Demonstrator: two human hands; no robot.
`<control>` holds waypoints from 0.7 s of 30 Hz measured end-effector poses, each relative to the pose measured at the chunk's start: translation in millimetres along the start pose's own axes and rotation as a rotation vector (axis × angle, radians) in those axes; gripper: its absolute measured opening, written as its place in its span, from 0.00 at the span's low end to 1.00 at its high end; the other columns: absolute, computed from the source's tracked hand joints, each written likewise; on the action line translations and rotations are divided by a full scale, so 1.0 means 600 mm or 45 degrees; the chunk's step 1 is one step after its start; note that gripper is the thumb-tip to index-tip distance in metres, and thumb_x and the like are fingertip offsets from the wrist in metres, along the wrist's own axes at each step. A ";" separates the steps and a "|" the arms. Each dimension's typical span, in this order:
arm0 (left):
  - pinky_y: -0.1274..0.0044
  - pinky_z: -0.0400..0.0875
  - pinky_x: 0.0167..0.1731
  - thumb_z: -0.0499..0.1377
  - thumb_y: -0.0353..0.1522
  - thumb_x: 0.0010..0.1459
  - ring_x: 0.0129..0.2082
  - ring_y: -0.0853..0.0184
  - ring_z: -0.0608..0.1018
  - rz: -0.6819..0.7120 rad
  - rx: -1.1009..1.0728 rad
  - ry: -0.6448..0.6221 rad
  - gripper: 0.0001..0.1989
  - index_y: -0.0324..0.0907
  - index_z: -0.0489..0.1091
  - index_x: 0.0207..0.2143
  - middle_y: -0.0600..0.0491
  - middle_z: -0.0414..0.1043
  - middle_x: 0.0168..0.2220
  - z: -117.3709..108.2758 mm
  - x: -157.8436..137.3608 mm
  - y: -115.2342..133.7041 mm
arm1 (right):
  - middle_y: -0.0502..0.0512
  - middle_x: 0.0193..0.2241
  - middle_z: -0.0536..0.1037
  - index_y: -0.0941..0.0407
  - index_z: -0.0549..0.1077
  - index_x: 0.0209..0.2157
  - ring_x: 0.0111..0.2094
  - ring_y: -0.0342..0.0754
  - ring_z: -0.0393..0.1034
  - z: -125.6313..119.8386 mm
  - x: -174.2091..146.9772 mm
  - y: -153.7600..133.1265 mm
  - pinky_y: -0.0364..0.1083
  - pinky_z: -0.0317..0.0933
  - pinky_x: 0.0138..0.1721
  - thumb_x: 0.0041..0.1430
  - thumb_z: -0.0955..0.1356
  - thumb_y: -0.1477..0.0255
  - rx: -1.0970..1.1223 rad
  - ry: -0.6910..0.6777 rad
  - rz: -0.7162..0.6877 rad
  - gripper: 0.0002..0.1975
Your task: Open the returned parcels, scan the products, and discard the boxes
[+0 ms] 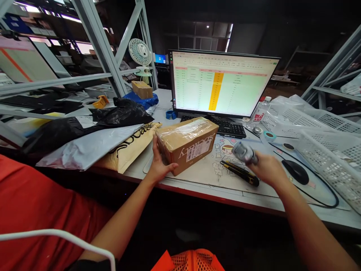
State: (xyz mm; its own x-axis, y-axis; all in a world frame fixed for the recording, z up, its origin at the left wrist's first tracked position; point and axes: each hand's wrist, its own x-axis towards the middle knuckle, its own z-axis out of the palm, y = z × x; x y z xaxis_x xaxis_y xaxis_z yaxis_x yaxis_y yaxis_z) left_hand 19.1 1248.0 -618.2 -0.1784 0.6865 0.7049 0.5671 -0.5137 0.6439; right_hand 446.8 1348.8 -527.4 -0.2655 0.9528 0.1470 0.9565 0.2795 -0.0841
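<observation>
A taped cardboard box [187,141] with a printed label on its near side rests tilted on the desk mat, in front of the monitor. My left hand [160,163] grips its left end, with the thumb on the near face and the fingers on the left side. In my right hand [266,167] is a grey barcode scanner [244,152], slightly blurred, held above the mat with its head towards the box's label. My fingers are wrapped round its handle and partly hidden. Just below the scanner lies a black and yellow utility knife [239,173].
Mailing bags, including a yellow padded envelope [132,146] and a grey bag [87,146], lie at the left. Behind the box are a keyboard [225,128] and a monitor [222,82]. A mouse [295,171], its cable and white baskets [329,146] occupy the right side.
</observation>
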 end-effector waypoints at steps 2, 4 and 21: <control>0.49 0.43 0.75 0.73 0.60 0.47 0.79 0.44 0.41 -0.103 -0.116 -0.048 0.73 0.61 0.24 0.77 0.40 0.29 0.79 0.000 -0.014 -0.006 | 0.56 0.39 0.84 0.49 0.75 0.50 0.40 0.58 0.80 -0.021 -0.065 -0.021 0.49 0.67 0.39 0.61 0.70 0.64 0.186 -0.011 -0.433 0.16; 0.49 0.40 0.75 0.77 0.56 0.45 0.79 0.45 0.42 -0.166 -0.177 -0.060 0.75 0.62 0.24 0.77 0.41 0.29 0.79 -0.001 -0.021 -0.005 | 0.52 0.36 0.83 0.50 0.75 0.46 0.34 0.51 0.78 -0.037 -0.115 -0.044 0.46 0.64 0.34 0.61 0.69 0.68 0.296 0.013 -0.742 0.11; 0.54 0.38 0.77 0.79 0.50 0.44 0.79 0.48 0.42 -0.573 -0.240 -0.203 0.84 0.53 0.10 0.74 0.40 0.27 0.79 -0.021 -0.009 0.042 | 0.61 0.40 0.83 0.53 0.73 0.46 0.41 0.61 0.79 0.021 0.032 0.013 0.48 0.55 0.32 0.67 0.67 0.60 -0.130 -0.006 -0.046 0.13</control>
State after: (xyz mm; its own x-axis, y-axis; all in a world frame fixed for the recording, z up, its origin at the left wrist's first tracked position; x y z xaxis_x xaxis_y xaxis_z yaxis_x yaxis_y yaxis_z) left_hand 24.0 1225.0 -602.0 -0.2383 0.9234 0.3008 0.3048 -0.2229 0.9260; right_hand 447.9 1370.9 -537.9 -0.3007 0.9429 0.1431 0.9535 0.3007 0.0218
